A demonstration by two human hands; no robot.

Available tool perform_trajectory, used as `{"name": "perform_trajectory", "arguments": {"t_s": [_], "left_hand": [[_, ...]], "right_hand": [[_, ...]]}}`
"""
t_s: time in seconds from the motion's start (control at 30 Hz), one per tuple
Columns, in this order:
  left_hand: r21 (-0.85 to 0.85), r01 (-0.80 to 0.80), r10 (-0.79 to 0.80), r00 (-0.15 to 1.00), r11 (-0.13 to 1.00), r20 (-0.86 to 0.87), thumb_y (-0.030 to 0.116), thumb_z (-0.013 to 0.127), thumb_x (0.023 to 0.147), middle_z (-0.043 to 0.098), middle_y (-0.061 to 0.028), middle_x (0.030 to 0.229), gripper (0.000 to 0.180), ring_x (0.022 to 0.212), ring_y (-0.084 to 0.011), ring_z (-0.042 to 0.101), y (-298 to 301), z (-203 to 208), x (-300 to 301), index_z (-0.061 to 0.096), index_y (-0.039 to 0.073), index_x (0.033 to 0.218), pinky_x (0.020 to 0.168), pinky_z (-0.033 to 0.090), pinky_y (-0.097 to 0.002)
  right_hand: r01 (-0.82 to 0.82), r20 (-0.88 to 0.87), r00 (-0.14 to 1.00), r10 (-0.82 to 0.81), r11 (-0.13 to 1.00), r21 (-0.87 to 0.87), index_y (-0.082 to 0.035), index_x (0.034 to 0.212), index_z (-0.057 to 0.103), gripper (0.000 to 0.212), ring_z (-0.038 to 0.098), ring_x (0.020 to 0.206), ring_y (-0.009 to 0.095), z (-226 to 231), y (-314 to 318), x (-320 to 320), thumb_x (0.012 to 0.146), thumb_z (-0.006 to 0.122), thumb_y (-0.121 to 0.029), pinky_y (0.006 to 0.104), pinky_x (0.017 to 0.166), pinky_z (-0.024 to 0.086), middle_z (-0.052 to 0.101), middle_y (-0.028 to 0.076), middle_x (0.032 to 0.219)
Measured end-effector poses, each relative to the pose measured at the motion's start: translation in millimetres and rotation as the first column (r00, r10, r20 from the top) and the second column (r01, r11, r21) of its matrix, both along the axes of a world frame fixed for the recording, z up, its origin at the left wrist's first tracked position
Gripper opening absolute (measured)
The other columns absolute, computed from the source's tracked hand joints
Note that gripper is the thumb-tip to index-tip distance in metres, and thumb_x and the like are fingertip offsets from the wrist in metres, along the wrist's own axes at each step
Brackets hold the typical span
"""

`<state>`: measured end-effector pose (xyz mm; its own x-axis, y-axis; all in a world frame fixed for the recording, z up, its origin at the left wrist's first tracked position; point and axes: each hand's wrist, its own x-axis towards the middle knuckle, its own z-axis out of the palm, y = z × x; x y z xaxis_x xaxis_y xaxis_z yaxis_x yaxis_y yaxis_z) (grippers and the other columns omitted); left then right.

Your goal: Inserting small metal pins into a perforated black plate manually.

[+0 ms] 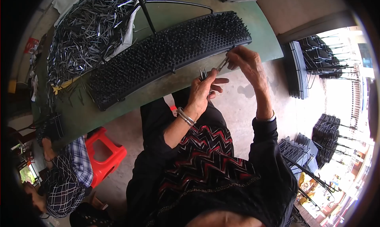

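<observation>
My left hand is closed lightly around a few slim dark strips that stick up by the thumb; some of its fingers stretch to the right. Just beyond it, my right hand pinches a thin, shiny strip near the table's edge. Both hands are at the near side of a long, curved black perforated panel. Short black upright strips crowd most of its surface, while bare round holes show toward its right part. The exact shape of the strips in my fingers is too small to make out.
A large heap of loose dark strips lies on a pale sheet at the left of the green table. Another person sits at the lower left beside a red plastic stool. Stacked black panels stand on the right.
</observation>
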<state>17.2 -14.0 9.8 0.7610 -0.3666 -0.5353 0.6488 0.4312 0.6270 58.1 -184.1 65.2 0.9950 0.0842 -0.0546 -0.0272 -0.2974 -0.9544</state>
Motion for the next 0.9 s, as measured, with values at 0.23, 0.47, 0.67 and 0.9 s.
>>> {"name": "perform_trajectory", "arguments": {"t_s": [0.23,0.47,0.67,0.9], "left_hand": [[-0.034,-0.011,0.01,1.0,0.999,-0.028,0.043,0.063,0.089,0.051,0.0014,0.058,0.037,0.049,-0.009,0.048,-2.3,-8.4,-6.7,0.06,0.006,0.092,0.043,0.032,-0.0229],[-0.151,0.031,-0.049,0.992,0.988,-0.115,0.032,0.067,0.088,0.04,0.0052,0.061,0.027,0.05,-0.0064,0.039,-1.3,-11.7,-7.7,0.054,0.008,0.084,0.044,0.029,-0.0219],[-0.228,-0.024,0.002,0.996,0.973,-0.094,0.024,0.06,0.093,0.046,0.0018,0.066,0.019,0.057,-0.0073,0.044,-1.0,-8.7,-7.0,0.06,0.006,0.098,0.046,0.032,-0.0209],[-0.254,0.003,-0.021,0.998,0.967,-0.066,0.028,0.058,0.094,0.048,0.0015,0.065,0.03,0.053,-0.0053,0.039,2.5,-6.3,-4.6,0.062,0.002,0.108,0.046,0.03,-0.0204]], "right_hand": [[0.465,0.438,0.827,-0.352,0.867,-0.18,0.0,0.096,0.064,0.014,0.064,0.067,0.011,-9.8,17.8,43.5,0.09,0.057,-0.011,0.0246,0.063,0.049,0.067,0.007,0.072],[0.46,0.528,0.801,-0.282,0.854,-0.243,-0.002,0.093,0.064,0.013,0.062,0.061,0.012,-39.8,17.8,69.1,0.09,0.057,-0.013,0.0268,0.06,0.047,0.065,0.009,0.067],[0.458,0.537,0.817,-0.209,0.801,-0.386,-0.008,0.091,0.065,0.011,0.062,0.065,0.021,-45.4,19.7,70.6,0.088,0.06,-0.017,0.0316,0.06,0.047,0.063,0.009,0.074],[0.517,0.566,0.816,-0.116,0.582,-0.627,-0.018,0.095,0.069,0.015,0.06,0.083,0.027,-48.3,20.4,75.9,0.085,0.064,-0.028,0.0381,0.068,0.048,0.057,0.009,0.095]]}}
